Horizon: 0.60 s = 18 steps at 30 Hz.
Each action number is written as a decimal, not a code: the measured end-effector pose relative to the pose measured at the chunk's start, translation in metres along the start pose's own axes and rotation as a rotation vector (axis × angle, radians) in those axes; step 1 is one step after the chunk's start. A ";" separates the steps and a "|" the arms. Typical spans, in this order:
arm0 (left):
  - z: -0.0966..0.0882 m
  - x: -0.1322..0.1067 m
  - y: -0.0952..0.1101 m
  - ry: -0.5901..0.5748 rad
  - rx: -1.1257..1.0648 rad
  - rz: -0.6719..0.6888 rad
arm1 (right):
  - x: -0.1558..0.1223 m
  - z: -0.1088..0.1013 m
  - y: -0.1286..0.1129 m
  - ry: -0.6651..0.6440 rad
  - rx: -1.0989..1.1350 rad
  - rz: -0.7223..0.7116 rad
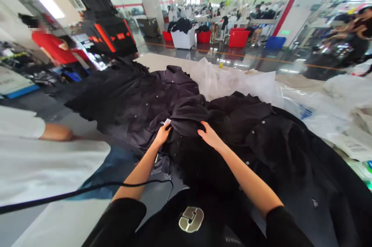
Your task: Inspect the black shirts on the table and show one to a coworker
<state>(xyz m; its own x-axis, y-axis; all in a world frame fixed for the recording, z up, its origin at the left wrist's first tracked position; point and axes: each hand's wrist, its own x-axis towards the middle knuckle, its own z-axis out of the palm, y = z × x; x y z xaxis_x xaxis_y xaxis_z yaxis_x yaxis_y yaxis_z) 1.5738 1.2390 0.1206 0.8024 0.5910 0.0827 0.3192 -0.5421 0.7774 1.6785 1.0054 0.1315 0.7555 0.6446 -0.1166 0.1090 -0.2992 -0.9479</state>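
A black shirt [189,117] is bunched up between my two hands, in front of my body. My left hand [163,134] is closed on its left side, with a small white tag [167,121] at the fingertips. On the right side, my right hand [209,136] pinches the cloth between thumb and fingers. To the left spreads a heap of black shirts [130,97] with pale buttons. More black shirts [276,138] lie to the right, one showing a collar and a row of buttons.
Clear plastic bags [232,82] lie behind the shirts and on the right. A person in white [52,165] stands close on my left, beside a dark cord [87,189]. Farther off are a person in red [55,47], a black-and-orange machine [109,35] and a white bin [183,39].
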 end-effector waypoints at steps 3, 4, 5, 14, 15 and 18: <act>-0.018 0.006 -0.002 0.009 -0.023 0.160 | -0.017 0.006 0.005 0.109 -0.058 -0.131; -0.024 0.006 0.005 -0.049 0.000 0.282 | -0.023 0.007 0.003 0.125 -0.057 -0.146; -0.029 0.005 0.013 -0.137 0.045 0.416 | -0.029 0.009 0.000 0.130 -0.041 -0.159; -0.017 0.050 0.062 -0.403 0.307 0.706 | -0.056 0.027 -0.014 0.190 0.192 -0.366; -0.016 0.068 0.063 -0.328 0.248 0.662 | -0.059 0.031 -0.013 0.228 0.130 -0.356; -0.017 0.120 0.061 -0.056 0.100 0.400 | -0.069 0.043 -0.005 0.279 -0.092 -0.319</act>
<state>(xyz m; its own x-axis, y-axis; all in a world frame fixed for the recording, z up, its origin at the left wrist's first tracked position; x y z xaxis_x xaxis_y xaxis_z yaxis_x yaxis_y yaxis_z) 1.6809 1.2872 0.1883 0.8986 0.2899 0.3295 0.0217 -0.7793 0.6263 1.5978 0.9925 0.1317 0.8193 0.5034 0.2745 0.4126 -0.1852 -0.8919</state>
